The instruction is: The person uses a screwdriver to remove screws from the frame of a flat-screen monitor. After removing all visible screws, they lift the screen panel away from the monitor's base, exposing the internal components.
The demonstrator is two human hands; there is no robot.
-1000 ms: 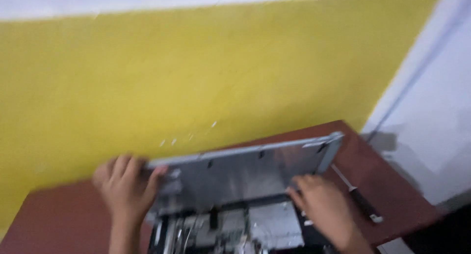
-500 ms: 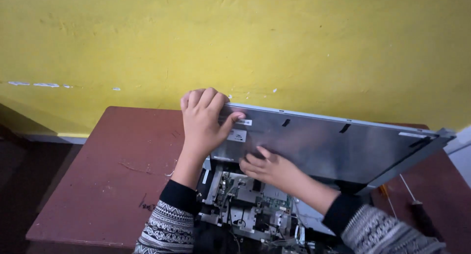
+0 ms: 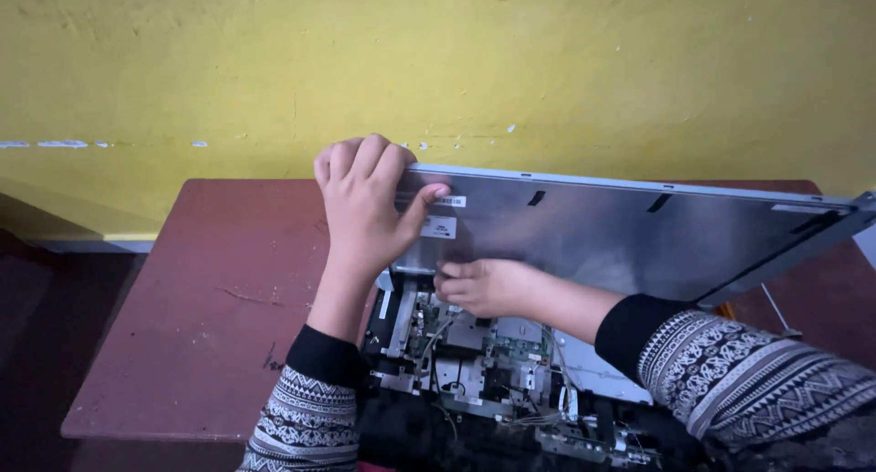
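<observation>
We see a makeshift electronics repair corner: a worn reddish-brown wooden table (image 3: 210, 308) stands against a rough, paint-chipped yellow wall (image 3: 438, 62). On the table lies an opened chassis of exposed green circuit boards (image 3: 484, 363), with a grey metal display panel (image 3: 630, 235) tilted above it.

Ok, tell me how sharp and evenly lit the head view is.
Head view: sharp, no motion blur; soft light on the yellow wall; a dull sheen on the grey panel; left hand and right hand crisp; the bottom edge under the circuit boards falls dark.
</observation>
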